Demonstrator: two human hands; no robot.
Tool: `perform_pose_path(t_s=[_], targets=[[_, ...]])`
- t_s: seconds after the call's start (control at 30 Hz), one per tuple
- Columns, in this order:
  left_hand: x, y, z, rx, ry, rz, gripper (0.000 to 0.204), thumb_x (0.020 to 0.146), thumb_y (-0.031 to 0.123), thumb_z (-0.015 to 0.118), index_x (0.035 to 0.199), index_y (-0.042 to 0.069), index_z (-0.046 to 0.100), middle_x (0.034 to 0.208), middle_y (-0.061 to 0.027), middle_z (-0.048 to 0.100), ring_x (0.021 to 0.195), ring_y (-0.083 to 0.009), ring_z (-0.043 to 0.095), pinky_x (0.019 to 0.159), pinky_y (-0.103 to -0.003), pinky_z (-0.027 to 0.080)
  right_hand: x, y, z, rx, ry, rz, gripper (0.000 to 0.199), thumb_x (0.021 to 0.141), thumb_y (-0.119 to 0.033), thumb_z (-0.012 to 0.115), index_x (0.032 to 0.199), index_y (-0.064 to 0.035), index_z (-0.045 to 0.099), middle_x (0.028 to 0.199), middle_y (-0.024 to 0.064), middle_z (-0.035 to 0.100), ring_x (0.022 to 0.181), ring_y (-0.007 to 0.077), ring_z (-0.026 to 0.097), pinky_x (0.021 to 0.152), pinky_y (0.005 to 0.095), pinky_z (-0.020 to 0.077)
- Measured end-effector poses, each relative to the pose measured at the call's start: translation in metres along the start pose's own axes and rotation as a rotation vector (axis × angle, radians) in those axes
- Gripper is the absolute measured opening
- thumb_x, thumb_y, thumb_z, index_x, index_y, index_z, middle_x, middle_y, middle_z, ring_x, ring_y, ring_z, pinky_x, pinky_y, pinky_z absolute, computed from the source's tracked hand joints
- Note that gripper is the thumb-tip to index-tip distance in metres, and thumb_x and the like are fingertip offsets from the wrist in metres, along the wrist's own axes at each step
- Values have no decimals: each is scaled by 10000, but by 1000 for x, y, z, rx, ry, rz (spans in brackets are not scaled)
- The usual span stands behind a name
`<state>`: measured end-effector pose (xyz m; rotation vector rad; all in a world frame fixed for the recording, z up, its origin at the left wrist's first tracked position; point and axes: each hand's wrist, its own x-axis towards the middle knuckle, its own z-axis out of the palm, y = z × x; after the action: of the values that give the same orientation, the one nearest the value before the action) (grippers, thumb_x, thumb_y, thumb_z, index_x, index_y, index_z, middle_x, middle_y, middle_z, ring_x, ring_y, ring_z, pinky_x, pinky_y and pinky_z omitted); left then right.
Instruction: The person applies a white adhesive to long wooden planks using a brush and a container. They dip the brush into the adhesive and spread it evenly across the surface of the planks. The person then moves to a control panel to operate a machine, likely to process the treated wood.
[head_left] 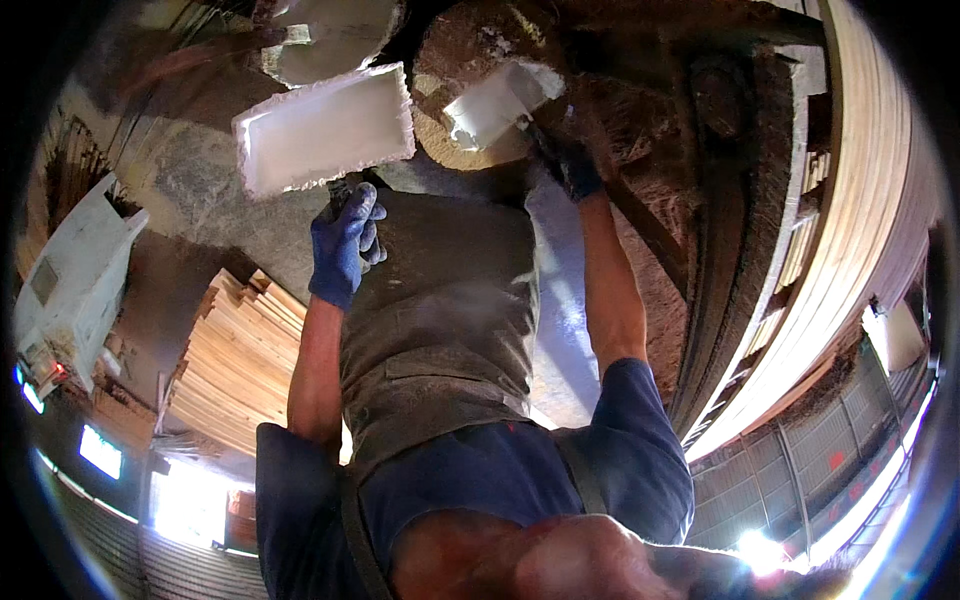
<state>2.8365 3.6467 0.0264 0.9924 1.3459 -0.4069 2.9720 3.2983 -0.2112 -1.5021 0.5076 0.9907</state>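
Note:
My left hand (pixel 345 245), in a blue glove, grips the handle under a white rectangular board (pixel 325 130) smeared with white paste and holds it level in front of my apron (pixel 440 310). My right hand (pixel 578 165), in a dark glove, is closed on the handle of a flat trowel (pixel 500 100) loaded with white paste. The trowel's blade lies against a round brown disc-shaped surface (pixel 455 55), which carries some white smears. The two hands are apart, with the board left of the trowel.
A stack of pale wooden planks (pixel 240 360) lies at the left. Long stacked boards (pixel 860 230) curve along the right. A large rough brown timber (pixel 720 200) runs beside my right arm. A white machine (pixel 70 280) stands at far left on the grey floor (pixel 190 180).

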Motion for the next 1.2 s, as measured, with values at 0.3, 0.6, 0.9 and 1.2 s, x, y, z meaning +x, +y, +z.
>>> perform_pose_path(t_s=[0.3,0.6,0.9,1.2], targets=[[-9,-21,30,46,-22,18,377,901,386,613,868,13,576,479,40,361,354,-95,365,382,-284,398,-14,-30,26,251,-103,25,358,924,-300,571,1207,-89,628,830,17,657,543,82,472,485,243,384],[-28,-38,46,-50,-4,41,245,883,306,653,923,71,595,638,-33,533,400,-73,386,371,-285,395,-3,-13,20,154,-114,87,295,894,-308,625,1047,-67,697,724,13,645,455,64,395,409,244,315],[-24,-48,38,-3,31,19,228,884,293,654,964,86,598,736,-58,594,430,-59,413,377,-281,414,-3,-35,27,38,-172,-108,320,911,-314,606,1085,-56,681,739,10,652,477,62,416,434,241,324],[-19,-44,38,-7,-10,95,260,873,351,650,954,107,611,654,28,501,465,-49,376,400,-269,396,-83,-97,16,90,-299,-229,391,932,-253,590,1258,-36,578,931,31,655,596,59,481,515,202,370]])
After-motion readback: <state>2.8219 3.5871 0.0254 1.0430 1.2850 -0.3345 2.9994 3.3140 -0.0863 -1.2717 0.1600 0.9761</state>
